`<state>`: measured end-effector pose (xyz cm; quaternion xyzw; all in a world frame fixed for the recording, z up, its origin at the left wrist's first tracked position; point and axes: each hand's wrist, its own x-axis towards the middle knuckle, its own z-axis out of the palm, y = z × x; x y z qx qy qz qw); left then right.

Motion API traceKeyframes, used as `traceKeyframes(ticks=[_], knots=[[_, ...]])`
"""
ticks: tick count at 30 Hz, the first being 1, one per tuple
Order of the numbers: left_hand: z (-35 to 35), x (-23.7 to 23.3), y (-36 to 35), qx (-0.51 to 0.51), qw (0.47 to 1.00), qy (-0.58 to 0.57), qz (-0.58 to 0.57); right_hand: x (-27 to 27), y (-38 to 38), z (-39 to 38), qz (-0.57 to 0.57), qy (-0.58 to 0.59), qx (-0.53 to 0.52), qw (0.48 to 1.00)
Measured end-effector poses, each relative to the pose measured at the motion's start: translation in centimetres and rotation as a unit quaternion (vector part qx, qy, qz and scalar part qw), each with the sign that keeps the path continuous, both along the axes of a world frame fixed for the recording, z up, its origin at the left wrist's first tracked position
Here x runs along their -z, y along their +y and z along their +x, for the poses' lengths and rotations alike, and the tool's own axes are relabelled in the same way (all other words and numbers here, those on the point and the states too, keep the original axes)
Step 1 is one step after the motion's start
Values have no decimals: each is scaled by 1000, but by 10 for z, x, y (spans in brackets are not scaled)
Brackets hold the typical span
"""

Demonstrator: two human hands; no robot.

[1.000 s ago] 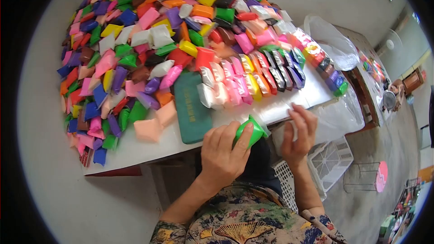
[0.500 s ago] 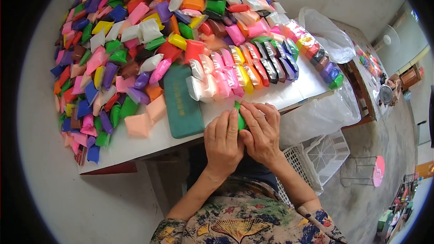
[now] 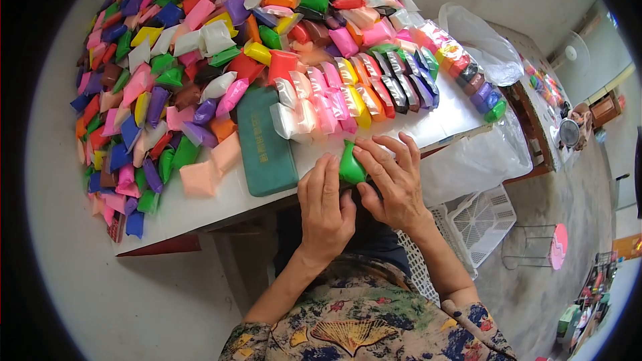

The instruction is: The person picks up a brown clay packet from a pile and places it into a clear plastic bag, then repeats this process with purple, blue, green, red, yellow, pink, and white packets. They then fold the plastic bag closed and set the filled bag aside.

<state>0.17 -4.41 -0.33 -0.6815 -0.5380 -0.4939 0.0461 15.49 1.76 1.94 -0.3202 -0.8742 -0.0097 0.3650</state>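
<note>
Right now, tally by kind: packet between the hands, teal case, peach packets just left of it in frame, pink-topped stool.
Green packet between left hand and right hand: 1
Teal case: 1
Peach packets: 2
Pink-topped stool: 1
Total: 5

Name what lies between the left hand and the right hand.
In the head view, a green packet lies between the left hand and right hand.

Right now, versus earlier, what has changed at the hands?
The right hand, apart from the green packet a second ago, has moved leftward to it. Half a second ago both hands covered most of it; now more green shows. The left hand stays at its left side. The packet rows, teal case and loose pile lie as before.
</note>
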Motion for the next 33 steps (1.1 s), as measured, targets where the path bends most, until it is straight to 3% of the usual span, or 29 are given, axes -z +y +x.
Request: traceKeyframes(ticks=[18,33], knots=[[7,1,8,-34,999,-7,16,18,-8,6,47,99,69,992],[0,-1,11,17,999,31,16,19,-2,8,95,81,21,992]])
